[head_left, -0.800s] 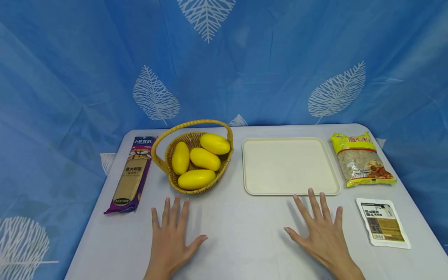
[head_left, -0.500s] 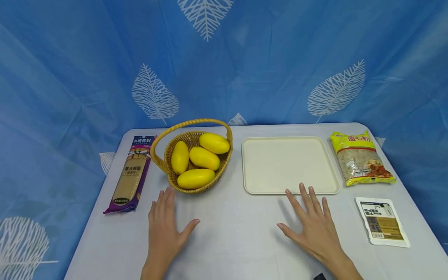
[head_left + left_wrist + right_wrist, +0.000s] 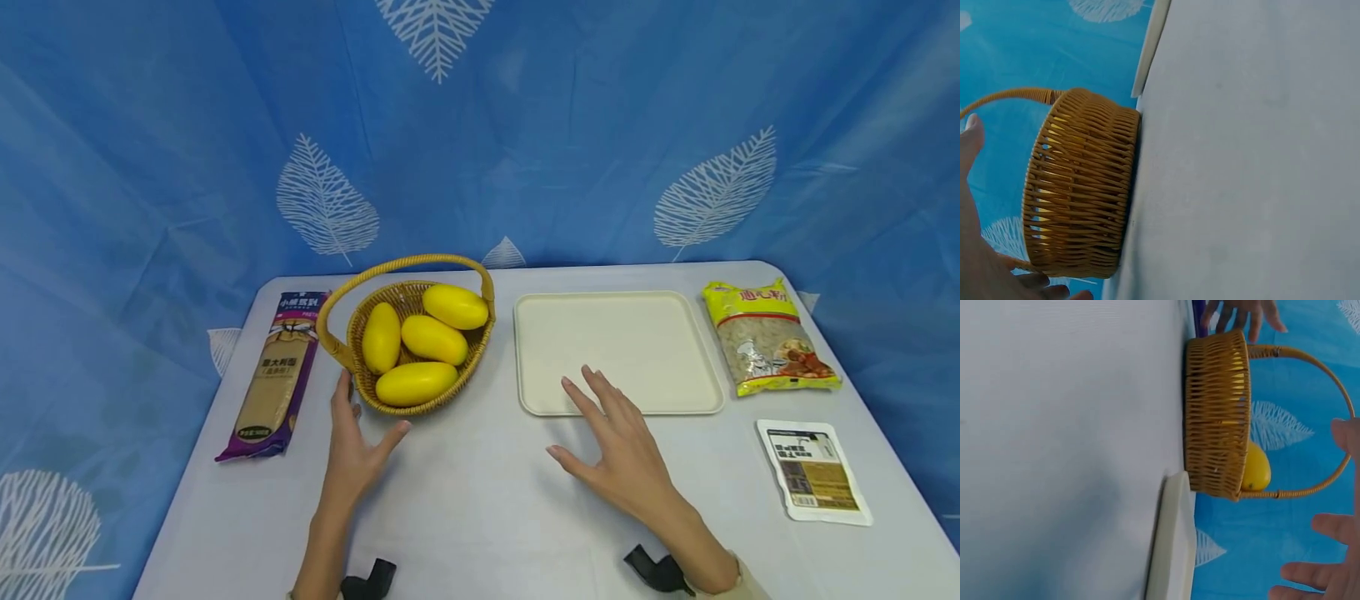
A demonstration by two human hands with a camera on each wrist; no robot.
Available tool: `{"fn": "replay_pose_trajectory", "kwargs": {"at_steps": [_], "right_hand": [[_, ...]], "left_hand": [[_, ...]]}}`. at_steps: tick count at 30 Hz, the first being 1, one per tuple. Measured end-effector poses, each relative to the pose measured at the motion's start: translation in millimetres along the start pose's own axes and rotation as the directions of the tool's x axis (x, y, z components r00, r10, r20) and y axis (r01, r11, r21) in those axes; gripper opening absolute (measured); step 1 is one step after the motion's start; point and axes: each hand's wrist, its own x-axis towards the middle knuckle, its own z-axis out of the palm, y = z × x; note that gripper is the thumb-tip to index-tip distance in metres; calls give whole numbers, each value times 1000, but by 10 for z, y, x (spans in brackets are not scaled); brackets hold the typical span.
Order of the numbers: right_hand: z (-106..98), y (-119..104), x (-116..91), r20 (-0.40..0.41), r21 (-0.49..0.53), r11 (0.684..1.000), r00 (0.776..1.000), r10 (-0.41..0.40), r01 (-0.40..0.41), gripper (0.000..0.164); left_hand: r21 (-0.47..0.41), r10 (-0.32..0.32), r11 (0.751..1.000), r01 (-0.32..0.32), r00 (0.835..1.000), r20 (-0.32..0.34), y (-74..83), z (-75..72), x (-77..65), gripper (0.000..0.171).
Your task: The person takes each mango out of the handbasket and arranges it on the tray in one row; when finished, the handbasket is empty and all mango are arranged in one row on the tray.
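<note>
Basket (image 3: 1094,194) with four yellow fruits (image 3: 433,340) stands on the table (image 3: 465,517); likely light, stiff wicker, fruit may roll if tipped; best hold is the arched handle (image 3: 438,258) or both sides of the rim. Left hand (image 3: 354,458) just beside the basket's near-left side, thumb spread wide, gripping nothing; contact unclear. Right hand (image 3: 618,458) in front and right of the basket, fingers spread, holding nothing. Tray (image 3: 615,354) right of the basket, pasta pack (image 3: 277,371) left; yellow-edged bag (image 3: 772,337) and flat pouch (image 3: 813,471) further right.
</note>
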Motion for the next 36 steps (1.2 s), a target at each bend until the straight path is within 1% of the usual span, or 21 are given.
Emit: {"fn": "replay_pose_trajectory", "kwargs": {"at_steps": [2,5,10,11,15,18,22,26,29,33,36], "right_hand": [[23,-33,81,-9,23,1000,1000,-20,20,79],[73,-88,196,-11,51,997,999,-51,52,79],[188,-192,386,14,97,991,995,-99,97,78],[212,-212,428,23,110,989,994,-107,104,78],[313,-277,601,65,166,978,989,-136,124,77],[396,-309,724,78,210,967,984,-161,142,77],[488,-332,871,85,267,951,979,-186,158,75],[575,-343,1012,93,322,929,971,-221,181,72],[642,-360,1110,95,351,912,962,-257,210,70],[723,-396,1223,105,357,904,951,-291,237,66],[767,-428,1299,136,356,901,940,-313,249,64]], "left_hand": [[-70,-26,997,28,999,20,-29,14,32,115],[-143,-47,988,51,998,31,-81,46,66,116],[-199,-73,977,80,996,44,-134,93,94,117],[-206,-80,975,88,996,47,-123,96,96,117],[-217,-103,970,111,994,48,23,80,95,115],[-216,-95,971,101,995,35,124,59,88,112],[-221,-86,971,87,996,17,138,53,93,106],[-232,-104,967,105,994,16,59,60,103,103],[-239,-124,963,124,992,14,-91,89,115,105],[-237,-146,961,143,989,3,-298,129,123,106],[-225,-130,966,124,991,-10,-369,139,121,105]]}}
